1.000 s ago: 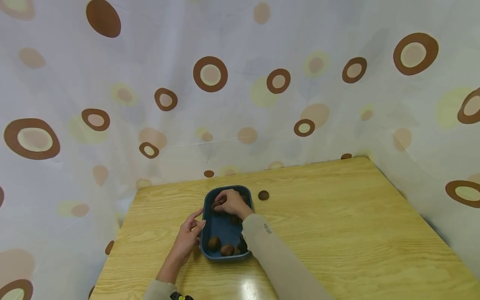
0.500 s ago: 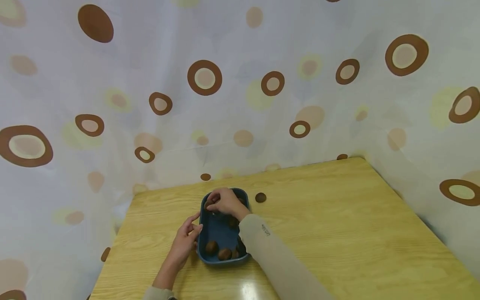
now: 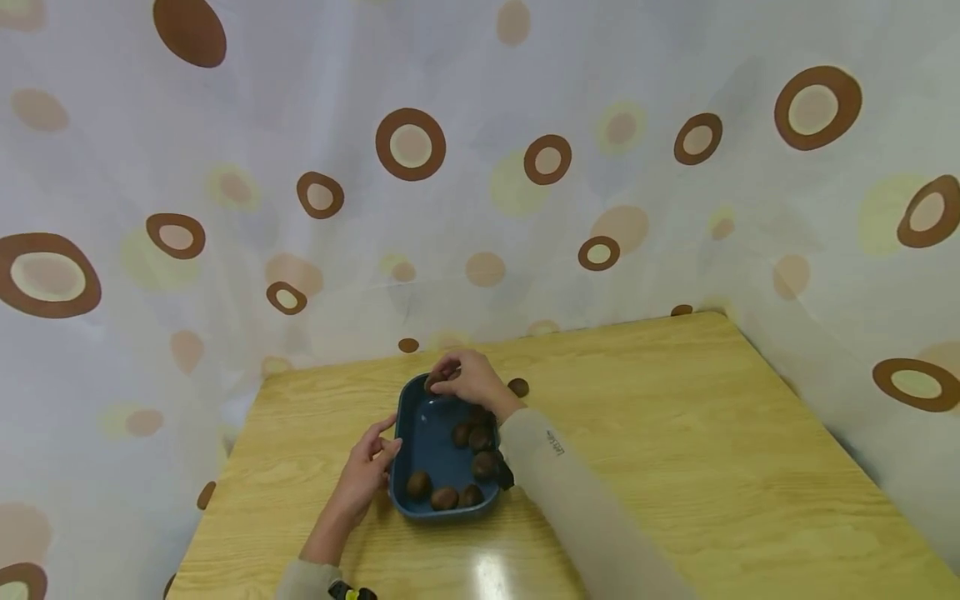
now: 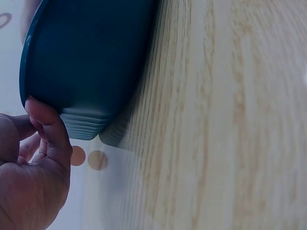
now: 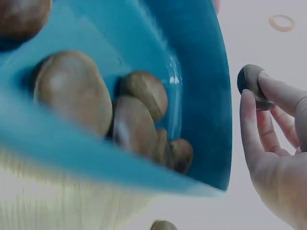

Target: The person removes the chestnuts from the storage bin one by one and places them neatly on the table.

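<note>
Right fingers around brown object

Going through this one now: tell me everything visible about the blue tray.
The blue tray is a deep, open-topped rounded rectangle with a thin rim, smooth walls and a slightly glossy inside; it looks like plastic. It sits open side up on the wood-grain table, its long sides running away from the person. Several round brown balls lie along its near end and right side, with bare floor at the left. The left hand touches its left side.
</note>
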The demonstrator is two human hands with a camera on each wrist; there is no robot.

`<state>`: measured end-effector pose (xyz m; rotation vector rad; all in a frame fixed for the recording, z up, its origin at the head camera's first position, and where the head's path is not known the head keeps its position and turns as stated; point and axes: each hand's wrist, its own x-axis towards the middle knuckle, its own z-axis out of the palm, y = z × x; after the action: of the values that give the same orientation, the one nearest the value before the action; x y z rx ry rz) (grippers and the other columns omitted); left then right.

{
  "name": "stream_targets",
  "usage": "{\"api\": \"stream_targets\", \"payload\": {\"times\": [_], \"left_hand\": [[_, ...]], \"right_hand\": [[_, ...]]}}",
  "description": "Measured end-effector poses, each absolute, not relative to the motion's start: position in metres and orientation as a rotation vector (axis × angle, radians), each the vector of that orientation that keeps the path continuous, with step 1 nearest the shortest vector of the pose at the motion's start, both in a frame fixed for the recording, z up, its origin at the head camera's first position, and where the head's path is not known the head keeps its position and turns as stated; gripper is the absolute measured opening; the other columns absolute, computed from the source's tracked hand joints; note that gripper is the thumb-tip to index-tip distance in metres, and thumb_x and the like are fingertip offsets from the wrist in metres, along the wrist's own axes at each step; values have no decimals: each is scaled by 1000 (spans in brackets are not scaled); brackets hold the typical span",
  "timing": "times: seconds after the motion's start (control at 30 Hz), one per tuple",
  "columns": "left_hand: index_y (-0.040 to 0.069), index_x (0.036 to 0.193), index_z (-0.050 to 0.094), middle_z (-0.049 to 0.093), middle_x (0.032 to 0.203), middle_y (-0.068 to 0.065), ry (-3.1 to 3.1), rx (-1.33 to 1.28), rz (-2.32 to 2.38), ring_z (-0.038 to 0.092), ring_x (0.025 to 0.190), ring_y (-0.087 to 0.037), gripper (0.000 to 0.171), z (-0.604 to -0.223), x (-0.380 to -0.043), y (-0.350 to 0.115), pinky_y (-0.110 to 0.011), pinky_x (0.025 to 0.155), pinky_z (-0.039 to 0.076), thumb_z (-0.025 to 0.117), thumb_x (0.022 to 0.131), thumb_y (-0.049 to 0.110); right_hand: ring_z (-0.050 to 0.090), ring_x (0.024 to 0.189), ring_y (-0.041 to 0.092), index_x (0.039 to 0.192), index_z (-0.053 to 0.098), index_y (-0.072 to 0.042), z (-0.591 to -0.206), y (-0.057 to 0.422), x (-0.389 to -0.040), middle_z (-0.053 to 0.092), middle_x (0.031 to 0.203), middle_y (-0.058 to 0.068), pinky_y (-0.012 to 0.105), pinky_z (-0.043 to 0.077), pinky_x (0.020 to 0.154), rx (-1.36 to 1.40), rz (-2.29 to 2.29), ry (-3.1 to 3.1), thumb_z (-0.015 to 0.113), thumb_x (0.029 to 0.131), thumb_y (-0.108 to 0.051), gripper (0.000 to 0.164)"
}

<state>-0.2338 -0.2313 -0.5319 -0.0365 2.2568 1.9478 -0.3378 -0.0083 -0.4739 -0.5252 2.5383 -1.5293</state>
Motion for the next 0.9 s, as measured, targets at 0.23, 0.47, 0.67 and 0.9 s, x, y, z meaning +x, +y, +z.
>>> {"api": "stream_targets", "payload": {"times": [0.23, 0.47, 0.67, 0.9], "left_hand": [[26, 139, 47, 55, 96, -15, 2222, -57, 1993, 57, 63, -17, 42, -531, -235, -231, -25, 49, 46, 54, 99, 21], [24, 141, 45, 55, 96, -15, 2185, -62, 1994, 56, 63, -17, 42, -528, -233, -232, -25, 50, 45, 52, 100, 20], [24, 141, 45, 54, 96, -14, 2165, -50, 2013, 53, 62, -17, 43, -527, -234, -230, -25, 49, 43, 53, 99, 21], [26, 140, 46, 53, 96, -15, 2168, -59, 2024, 52, 61, -16, 42, -534, -236, -232, -25, 47, 43, 54, 99, 23]], "right_hand": [[65, 88, 17, 107, 68, -11, -470, 11, -343, 64, 102, 5, 29, 57, 72, -500, -1626, 2503, 75, 83, -14, 25], [63, 93, 19, 107, 67, -14, -472, 36, -346, 63, 105, 4, 34, 57, 77, -422, -1684, 2540, 76, 83, -16, 25], [61, 96, 21, 109, 66, -16, -470, 68, -348, 62, 108, 5, 38, 56, 80, -370, -1695, 2560, 74, 85, -18, 25], [61, 98, 24, 111, 65, -13, -475, 93, -350, 61, 111, 8, 41, 56, 84, -279, -1719, 2540, 73, 86, -16, 27]]}}
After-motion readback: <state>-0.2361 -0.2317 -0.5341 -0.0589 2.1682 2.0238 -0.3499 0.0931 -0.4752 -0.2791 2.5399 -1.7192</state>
